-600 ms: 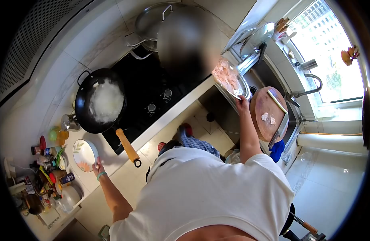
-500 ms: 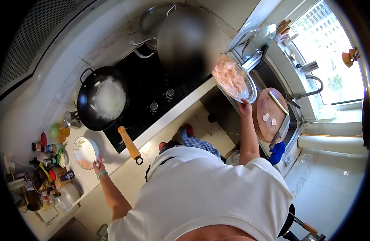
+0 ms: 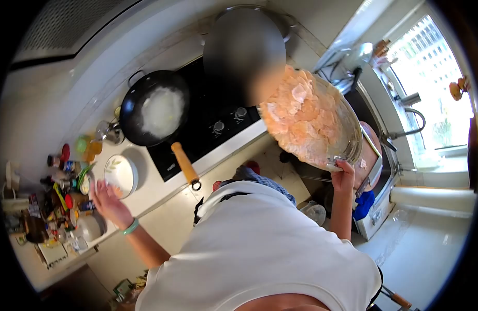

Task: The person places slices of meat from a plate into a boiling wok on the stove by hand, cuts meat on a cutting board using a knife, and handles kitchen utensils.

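My right hand [image 3: 343,175] grips the rim of a clear glass plate [image 3: 353,136], raised on the right and spread with thin pale-orange slices [image 3: 306,116]. My left hand [image 3: 110,205], with a green bangle at its wrist, is in the air with its fingers apart, just beside a white bowl [image 3: 121,176] with a leaf pattern. A black wok [image 3: 131,111] with a wooden handle [image 3: 185,161] sits on the left of the black stove [image 3: 169,160]; whitish, cloudy contents [image 3: 164,112] lie inside it.
Jars and bottles [image 3: 68,202] crowd the counter's left end. To the right, a round chopping board [image 3: 371,173] with a cleaver rests over the sink, below a faucet [image 3: 410,129]. A blurred round patch covers the stove's back. A blue cloth [image 3: 363,205] hangs near the sink.
The plate of slices has come up much closer to the camera in my right hand. My left hand has let go of the bowl's rim and moved left with spread fingers.
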Available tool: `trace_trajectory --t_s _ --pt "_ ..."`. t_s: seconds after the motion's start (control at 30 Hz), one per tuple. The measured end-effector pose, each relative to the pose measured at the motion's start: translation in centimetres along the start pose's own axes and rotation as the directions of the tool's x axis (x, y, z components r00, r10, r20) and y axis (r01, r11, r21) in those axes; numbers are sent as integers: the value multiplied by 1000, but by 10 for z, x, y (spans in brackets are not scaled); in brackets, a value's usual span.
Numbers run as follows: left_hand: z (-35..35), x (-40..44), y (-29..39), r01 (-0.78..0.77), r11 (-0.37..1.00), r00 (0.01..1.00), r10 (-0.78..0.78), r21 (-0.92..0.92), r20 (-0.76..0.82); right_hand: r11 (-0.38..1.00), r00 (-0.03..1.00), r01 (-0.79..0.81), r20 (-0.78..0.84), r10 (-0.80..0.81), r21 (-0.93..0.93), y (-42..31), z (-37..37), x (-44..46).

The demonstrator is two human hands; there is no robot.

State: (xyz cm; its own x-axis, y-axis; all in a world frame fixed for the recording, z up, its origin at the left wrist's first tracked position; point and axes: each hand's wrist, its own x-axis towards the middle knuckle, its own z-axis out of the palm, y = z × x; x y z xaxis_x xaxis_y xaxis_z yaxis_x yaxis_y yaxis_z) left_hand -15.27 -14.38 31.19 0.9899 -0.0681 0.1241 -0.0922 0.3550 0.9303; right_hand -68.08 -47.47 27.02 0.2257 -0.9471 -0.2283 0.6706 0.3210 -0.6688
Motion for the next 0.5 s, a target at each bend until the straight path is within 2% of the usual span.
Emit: trace_trajectory --t_s 0.03,0.1,0.13,0.17,0.23,0.3,0.37,0.5 --pt "17 -10 7 1 1000 996 -1 -1 86 1000 999 -23 25 23 2 4 26 -4" --pt "34 -27 9 14 994 934 24 -104 356 996 989 -86 117 87 -10 20 66 -4" --pt "42 -39 9 118 975 910 -31 -186 414 983 955 -179 246 164 39 31 67 4" --pt "49 -51 12 218 942 878 -74 -256 473 975 937 -219 286 200 36 43 86 6" --pt "65 -80 27 353 902 775 -134 -247 618 916 844 -398 369 389 -53 69 137 0" --pt "55 -100 22 553 760 718 -229 -340 657 866 756 -487 441 483 -115 102 181 -12" --pt "47 -125 25 580 719 699 -197 -383 687 811 698 -549 423 578 -203 135 219 -31" --pt "30 -153 14 432 779 802 -102 -454 588 721 554 -628 484 678 -292 200 270 -76"
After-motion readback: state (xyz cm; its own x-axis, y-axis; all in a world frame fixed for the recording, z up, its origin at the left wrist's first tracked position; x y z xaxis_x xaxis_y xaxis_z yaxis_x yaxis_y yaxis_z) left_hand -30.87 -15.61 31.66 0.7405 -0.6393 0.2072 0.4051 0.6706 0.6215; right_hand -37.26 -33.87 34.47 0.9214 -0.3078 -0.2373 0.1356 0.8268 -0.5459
